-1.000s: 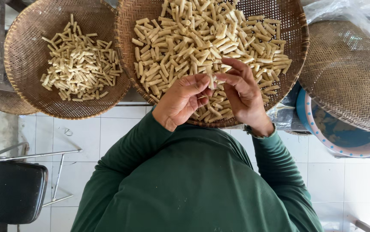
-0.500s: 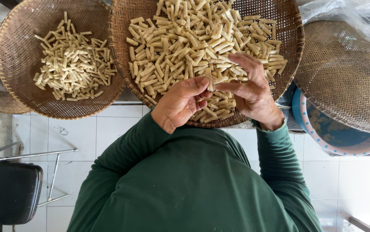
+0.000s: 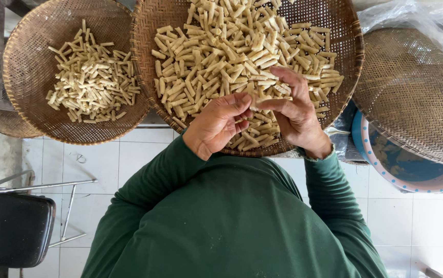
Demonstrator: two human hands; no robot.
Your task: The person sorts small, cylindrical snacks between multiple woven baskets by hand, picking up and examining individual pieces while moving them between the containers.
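Observation:
A large round woven tray point(image 3: 147, 67) in front of me holds a thick heap of pale tan dough sticks point(image 3: 221, 56). Over its near edge my left hand point(image 3: 219, 126) and my right hand point(image 3: 293, 116) meet, fingertips pinched together on one dough stick point(image 3: 256, 101) between them. Both arms wear dark green sleeves. To the left, a smaller woven tray point(image 3: 26, 87) carries a thinner pile of lighter sticks point(image 3: 93, 82).
An overturned woven tray point(image 3: 417, 92) lies at the right on a blue basin with a pink rim point(image 3: 401, 175). Clear plastic sheeting point(image 3: 417, 15) is bunched at top right. A black-seated metal chair point(image 3: 10, 229) stands at lower left on white floor tiles point(image 3: 108, 159).
The view has shifted slightly, so the trays sit a little lower and to the right. Both hands stay pinched together over the big tray's near edge, working a stick.

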